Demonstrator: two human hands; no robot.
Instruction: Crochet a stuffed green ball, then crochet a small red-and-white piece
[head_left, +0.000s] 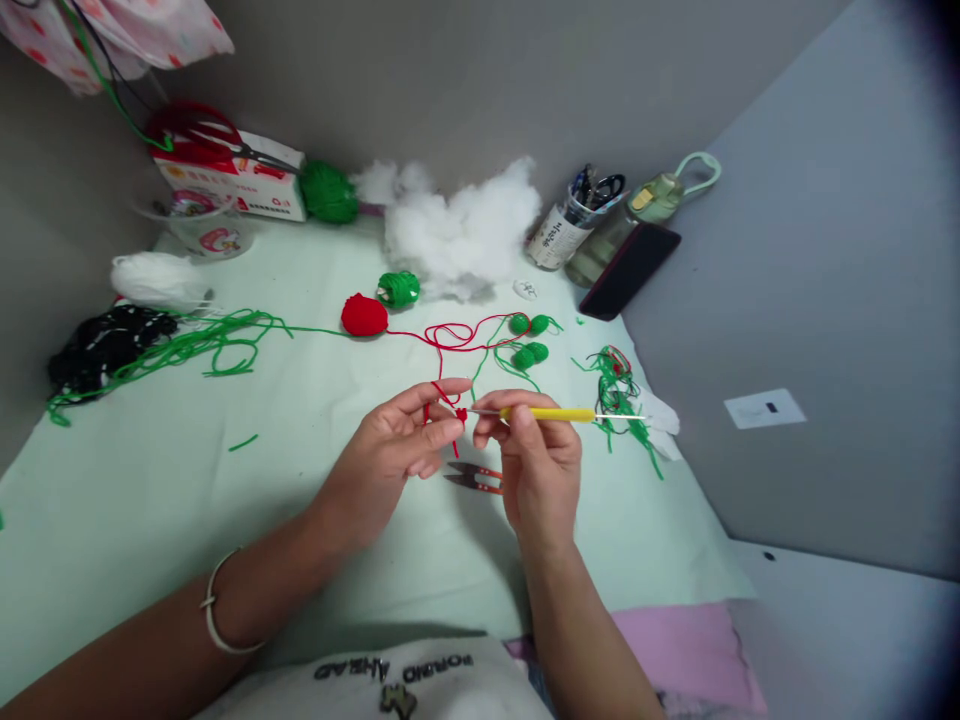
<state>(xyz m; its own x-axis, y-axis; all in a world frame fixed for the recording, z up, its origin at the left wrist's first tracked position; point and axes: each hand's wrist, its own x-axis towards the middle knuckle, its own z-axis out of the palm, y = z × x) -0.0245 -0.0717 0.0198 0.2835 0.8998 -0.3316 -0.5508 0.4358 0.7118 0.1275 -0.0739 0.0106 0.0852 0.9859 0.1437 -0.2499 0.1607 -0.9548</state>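
Note:
My left hand (409, 430) pinches a small piece of red crochet (461, 414) between thumb and fingers, with red yarn running over the index finger. In my right hand (541, 450) is a crochet hook (555, 414) with a yellow handle, held level. The hook's metal tip reaches the red piece; whether it is inside a stitch I cannot tell. Red yarn leads back in loops to a red yarn ball (364, 315). Beneath the hands lie thread snips (474, 478), their handles partly hidden by my right hand.
Behind are white stuffing (465, 225), a green yarn ball (328, 192), a smaller green ball (398, 289) and small green crocheted balls (531, 355). Scissors (217, 140) rest on a box at left. A pen cup (559, 236) and a phone (630, 270) stand right, near yarn scraps (626, 400).

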